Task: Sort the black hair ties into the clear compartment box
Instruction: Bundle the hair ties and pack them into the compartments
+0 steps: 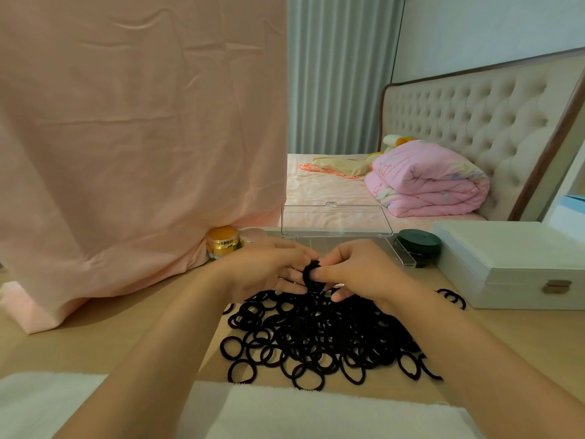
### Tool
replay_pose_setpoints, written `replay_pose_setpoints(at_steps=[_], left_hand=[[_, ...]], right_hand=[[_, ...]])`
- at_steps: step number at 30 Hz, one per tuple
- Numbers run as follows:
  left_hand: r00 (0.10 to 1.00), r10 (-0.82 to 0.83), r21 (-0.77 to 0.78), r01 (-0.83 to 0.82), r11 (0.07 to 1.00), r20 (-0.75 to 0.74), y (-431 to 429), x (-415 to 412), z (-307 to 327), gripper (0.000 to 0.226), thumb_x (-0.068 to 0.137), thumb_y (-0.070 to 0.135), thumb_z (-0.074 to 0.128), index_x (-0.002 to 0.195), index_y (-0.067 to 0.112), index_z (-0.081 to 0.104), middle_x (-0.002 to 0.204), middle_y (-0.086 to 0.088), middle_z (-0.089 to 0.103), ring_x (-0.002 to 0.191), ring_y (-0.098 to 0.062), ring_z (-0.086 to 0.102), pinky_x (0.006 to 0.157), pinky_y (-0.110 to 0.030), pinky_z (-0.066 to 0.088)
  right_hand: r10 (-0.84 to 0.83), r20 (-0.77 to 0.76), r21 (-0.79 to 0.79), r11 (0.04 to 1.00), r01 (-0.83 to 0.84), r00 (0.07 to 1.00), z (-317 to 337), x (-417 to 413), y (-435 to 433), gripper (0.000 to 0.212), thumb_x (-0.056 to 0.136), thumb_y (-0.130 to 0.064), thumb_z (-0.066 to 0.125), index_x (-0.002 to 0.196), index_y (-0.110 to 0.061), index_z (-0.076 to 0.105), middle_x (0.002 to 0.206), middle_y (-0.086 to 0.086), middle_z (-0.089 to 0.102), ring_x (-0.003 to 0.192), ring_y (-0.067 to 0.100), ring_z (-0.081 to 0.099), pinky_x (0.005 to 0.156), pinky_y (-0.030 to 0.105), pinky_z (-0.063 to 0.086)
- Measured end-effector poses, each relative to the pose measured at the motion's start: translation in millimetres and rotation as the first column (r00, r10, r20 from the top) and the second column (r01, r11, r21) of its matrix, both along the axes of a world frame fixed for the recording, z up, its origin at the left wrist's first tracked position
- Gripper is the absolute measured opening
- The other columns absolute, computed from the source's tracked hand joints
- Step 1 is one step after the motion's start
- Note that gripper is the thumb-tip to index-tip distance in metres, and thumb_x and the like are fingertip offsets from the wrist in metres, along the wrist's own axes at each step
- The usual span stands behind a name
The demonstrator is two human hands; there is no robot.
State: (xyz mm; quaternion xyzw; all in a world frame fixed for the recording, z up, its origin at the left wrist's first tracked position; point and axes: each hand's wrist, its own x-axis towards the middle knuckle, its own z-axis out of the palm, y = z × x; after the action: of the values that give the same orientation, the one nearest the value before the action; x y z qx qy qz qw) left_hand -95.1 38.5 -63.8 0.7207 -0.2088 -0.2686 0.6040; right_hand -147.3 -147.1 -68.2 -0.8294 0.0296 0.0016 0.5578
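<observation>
Hair ties (316, 337) lie heaped on our table (126, 312); our left hand (269, 267) and right hand (354, 270) together pinch a small bunch (311, 275) (several, seemingly) before the open compartment box (402, 250).

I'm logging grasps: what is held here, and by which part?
A small bunch of hair ties, just above the pile. The right hand pinches it, thumb on its front; the left hand holds its left edge.

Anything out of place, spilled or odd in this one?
One stray tie lies apart from the heap of black hair ties, beside the white case. Otherwise nothing: the clear compartment box is open, and the left hand and right hand hold a small bundle.
</observation>
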Motion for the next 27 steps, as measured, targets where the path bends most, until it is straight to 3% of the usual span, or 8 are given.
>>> replay_pose_setpoints(at_steps=[4, 8, 11, 14, 17, 22, 24, 27], left_hand=[[0.992, 0.040, 0.079, -0.049, 0.996, 0.117, 0.1, 2.8, -1.3, 0.044, 0.075, 0.009, 0.086, 0.116, 0.013, 0.069, 0.103, -0.012, 0.068, 0.096, -0.022, 0.073, 0.087, -0.036, 0.060], [0.991, 0.052, 0.097, -0.064, 0.993, 0.120, 11.2, 5.1, 1.7, 0.031, 0.083, -0.001, 0.076, 0.112, 0.008, 0.069, 0.083, -0.006, 0.067, 0.082, -0.017, 0.072, 0.078, -0.028, 0.059], [0.960, 0.187, 0.138, -0.218, 0.966, 0.209, 23.1, 12.5, 1.1, 0.019, 0.088, -0.004, 0.068, 0.104, 0.006, 0.070, 0.097, -0.012, 0.073, 0.081, -0.017, 0.074, 0.074, -0.026, 0.060], [0.931, 0.197, 0.205, -0.267, 0.941, 0.307, 29.9, 18.2, -1.3, 0.018, 0.088, -0.003, 0.069, 0.102, 0.009, 0.071, 0.099, -0.014, 0.071, 0.082, -0.017, 0.073, 0.076, -0.027, 0.061], [0.921, 0.118, 0.283, -0.233, 0.930, 0.372, 27.6, 16.1, -2.0, 0.022, 0.088, -0.004, 0.067, 0.104, 0.010, 0.072, 0.081, -0.001, 0.068, 0.071, -0.007, 0.070, 0.073, -0.025, 0.061], [0.888, 0.044, 0.356, -0.228, 0.906, 0.458, 17.9, 16.2, -6.1, 0.022, 0.087, 0.000, 0.069, 0.100, 0.017, 0.071, 0.066, 0.008, 0.060, 0.059, -0.004, 0.064, 0.070, -0.025, 0.061], [0.868, 0.067, 0.340, -0.263, 0.903, 0.493, 17.0, 17.1, -7.0, 0.022, 0.086, 0.001, 0.068, 0.092, 0.023, 0.069, 0.071, 0.006, 0.063, 0.066, -0.011, 0.066, 0.070, -0.028, 0.062], [0.853, 0.101, 0.318, -0.297, 0.900, 0.512, 14.1, 17.9, -11.5, 0.023, 0.084, 0.005, 0.070, 0.088, 0.027, 0.068, 0.083, 0.000, 0.070, 0.074, -0.018, 0.071, 0.070, -0.031, 0.063]], right_hand=[[-0.006, 0.034, 0.045, 0.999, 0.004, 0.999, -1.5, 0.3, 6.6, 0.028, 0.080, -0.010, 0.083, 0.102, -0.011, 0.067, 0.092, 0.011, 0.073, 0.066, 0.017, 0.072, 0.055, 0.029, 0.059], [0.132, 0.026, 0.121, 0.983, -0.134, 0.991, 0.9, 0.2, 3.7, 0.044, 0.081, -0.002, 0.080, 0.118, -0.018, 0.061, 0.100, 0.010, 0.074, 0.074, 0.024, 0.075, 0.053, 0.027, 0.057], [0.261, 0.041, -0.244, 0.939, -0.244, 0.965, 3.3, -1.0, -2.5, 0.034, 0.090, -0.010, 0.072, 0.118, -0.029, 0.066, 0.105, -0.009, 0.074, 0.074, 0.004, 0.072, 0.060, 0.023, 0.053], [0.389, -0.057, -0.752, 0.589, -0.296, 0.919, -1.4, -0.7, -3.5, 0.037, 0.094, -0.024, 0.068, 0.127, -0.039, 0.064, 0.111, -0.027, 0.057, 0.081, -0.010, 0.055, 0.081, 0.020, 0.042], [0.403, -0.153, -0.824, 0.452, -0.341, 0.902, -12.6, -0.1, 2.3, 0.040, 0.094, -0.028, 0.068, 0.131, -0.040, 0.062, 0.126, -0.019, 0.062, 0.112, 0.006, 0.059, 0.095, 0.028, 0.049], [0.364, -0.107, -0.820, 0.495, -0.289, 0.925, -6.7, -1.3, 0.3, 0.021, 0.093, -0.023, 0.065, 0.105, -0.037, 0.074, 0.108, -0.016, 0.067, 0.099, 0.007, 0.062, 0.091, 0.033, 0.054], [0.358, -0.066, -0.722, 0.627, -0.293, 0.931, 0.9, -1.3, -3.8, 0.024, 0.092, -0.017, 0.065, 0.100, -0.036, 0.075, 0.101, -0.014, 0.070, 0.093, 0.009, 0.066, 0.090, 0.031, 0.054], [0.289, 0.070, -0.384, 0.891, -0.241, 0.955, 12.7, -1.8, -6.2, 0.021, 0.090, -0.014, 0.072, 0.098, -0.033, 0.078, 0.093, -0.011, 0.077, 0.089, 0.006, 0.071, 0.090, 0.022, 0.052]])
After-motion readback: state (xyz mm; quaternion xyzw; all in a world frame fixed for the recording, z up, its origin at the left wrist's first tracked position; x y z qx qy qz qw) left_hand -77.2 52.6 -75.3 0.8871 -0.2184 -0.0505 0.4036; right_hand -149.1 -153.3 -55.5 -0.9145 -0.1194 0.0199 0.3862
